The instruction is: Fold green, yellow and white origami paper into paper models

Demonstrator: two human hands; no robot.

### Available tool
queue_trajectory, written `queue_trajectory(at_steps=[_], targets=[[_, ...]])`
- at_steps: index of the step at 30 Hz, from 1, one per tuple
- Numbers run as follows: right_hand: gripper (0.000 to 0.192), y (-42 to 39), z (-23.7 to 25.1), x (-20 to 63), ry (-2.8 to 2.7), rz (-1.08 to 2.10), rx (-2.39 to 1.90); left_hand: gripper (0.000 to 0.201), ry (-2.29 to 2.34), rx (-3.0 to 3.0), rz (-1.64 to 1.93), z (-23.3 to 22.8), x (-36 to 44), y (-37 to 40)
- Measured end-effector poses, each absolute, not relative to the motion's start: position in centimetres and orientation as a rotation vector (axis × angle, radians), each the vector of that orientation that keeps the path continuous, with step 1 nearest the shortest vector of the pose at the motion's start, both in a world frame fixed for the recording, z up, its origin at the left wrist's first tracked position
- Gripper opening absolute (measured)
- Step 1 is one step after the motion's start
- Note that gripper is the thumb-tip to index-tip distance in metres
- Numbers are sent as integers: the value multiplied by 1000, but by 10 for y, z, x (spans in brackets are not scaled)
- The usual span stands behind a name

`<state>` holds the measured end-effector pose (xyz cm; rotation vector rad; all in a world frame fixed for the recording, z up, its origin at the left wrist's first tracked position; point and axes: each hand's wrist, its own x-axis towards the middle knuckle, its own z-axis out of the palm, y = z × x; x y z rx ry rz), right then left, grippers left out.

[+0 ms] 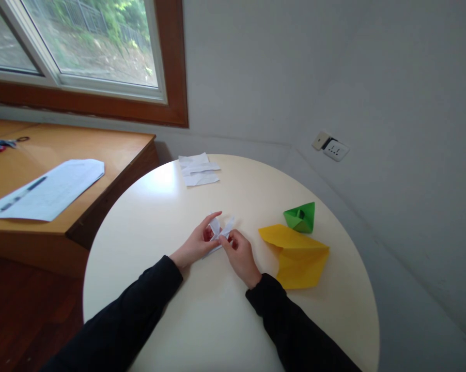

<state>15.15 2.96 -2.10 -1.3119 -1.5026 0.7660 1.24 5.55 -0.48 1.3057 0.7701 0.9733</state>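
Over the middle of the round table, a small folded white paper (pixel 216 227) is held between both hands, with pointed flaps standing up. My left hand (pixel 197 243) grips it from the left, its index finger stretched above the flaps and its thumb along the near side. My right hand (pixel 239 254) pinches the paper's right side between thumb and fingers. Part of the paper is hidden behind the fingers. To the right of my right hand lies a creased yellow sheet (pixel 300 263), and just beyond it stands a folded green paper boat (pixel 303 219).
Creased white paper pieces (pixel 198 170) lie at the far edge of the round white table (pixel 148 206). On the wooden desk (pixel 117 150) at left are scissors (pixel 8 144), white sheets (pixel 70 178) and a pen (pixel 24 194). A wall with a socket (pixel 336 150) stands behind.
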Motion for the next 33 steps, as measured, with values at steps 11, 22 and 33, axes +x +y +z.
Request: queue_trajectory(at_steps=[11, 22, 33], targets=[[28, 31, -22, 153, -1446, 816, -1261, 90, 692, 1124, 992, -5, 11, 56], [29, 30, -22, 153, -1434, 811, -1265, 52, 791, 952, 1060, -5, 10, 58], [27, 31, -24, 153, -1403, 855, -1231, 25, 726, 859, 944, -6, 8, 60]])
